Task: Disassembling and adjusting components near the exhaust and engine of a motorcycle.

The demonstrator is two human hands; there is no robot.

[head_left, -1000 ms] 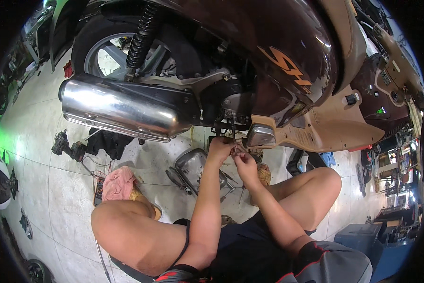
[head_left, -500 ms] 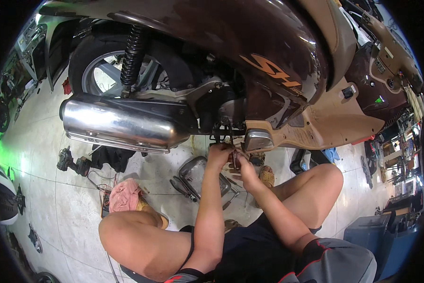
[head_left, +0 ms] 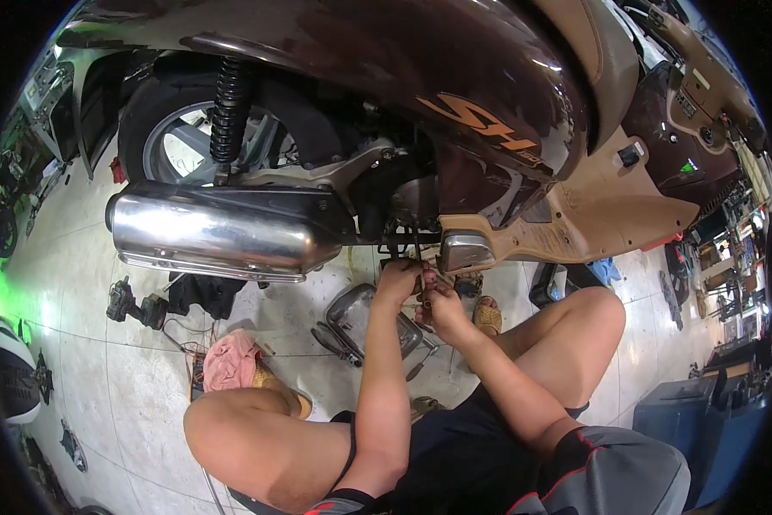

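Both my hands meet below the underside of a dark brown scooter [head_left: 343, 51], right of its silver muffler [head_left: 223, 230]. My left hand [head_left: 400, 283] is closed, its fingers curled beside a thin dark rod [head_left: 417, 245] that runs up toward the engine area; what it grips is hidden. My right hand [head_left: 448, 313] is closed around the lower part of a slim, reddish-dark tool [head_left: 429, 281], of a kind I cannot make out. Just right of the rod is the scooter's tan side footrest [head_left: 467, 251].
Under my forearms lies a grey tray [head_left: 360, 313] with tools around it. A pink cloth [head_left: 231, 360] rests by my left foot, with a dark cloth [head_left: 205, 293] and a cordless power tool [head_left: 124, 302] beyond. A blue cabinet [head_left: 669, 412] stands at the right.
My right hand's fingers, stretched out beside the rod before, have curled closed around the tool slightly lower. My left hand stays in nearly the same place. The view has shifted slightly.
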